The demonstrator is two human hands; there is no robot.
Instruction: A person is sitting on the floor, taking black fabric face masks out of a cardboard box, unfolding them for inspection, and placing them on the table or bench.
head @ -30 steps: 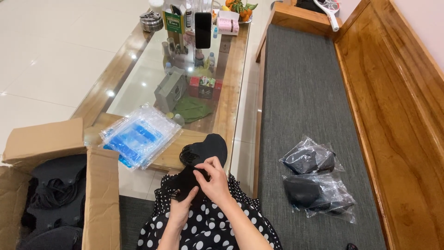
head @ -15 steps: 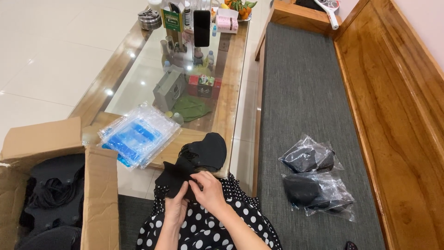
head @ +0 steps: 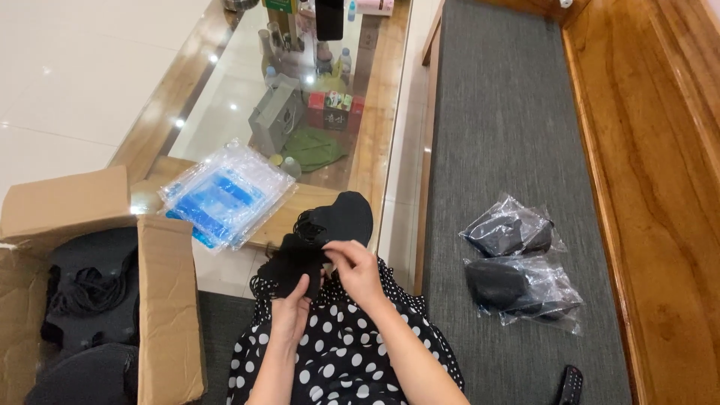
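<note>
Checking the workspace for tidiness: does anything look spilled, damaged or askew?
Nothing spilled or damaged. Both hands, left and right, hold black fabric pieces. The clear bag stack overhangs the table edge slightly.

White tiled floor [head: 82, 75] is gleaming left of my hands; glass-topped wooden table [head: 375, 142] ahead; I'm sitting on a grey-cushioned wooden bench [head: 510, 150].

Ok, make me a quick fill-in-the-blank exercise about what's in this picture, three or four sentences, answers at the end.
1. Both hands, left and right, hold ____ fabric pieces.
2. The two filled bags lie on the ____ cushion.
3. The cardboard box stands on the person's ____ side.
4. The person's dress is black with white ____.

Missing words: black; grey; left; dots
</note>
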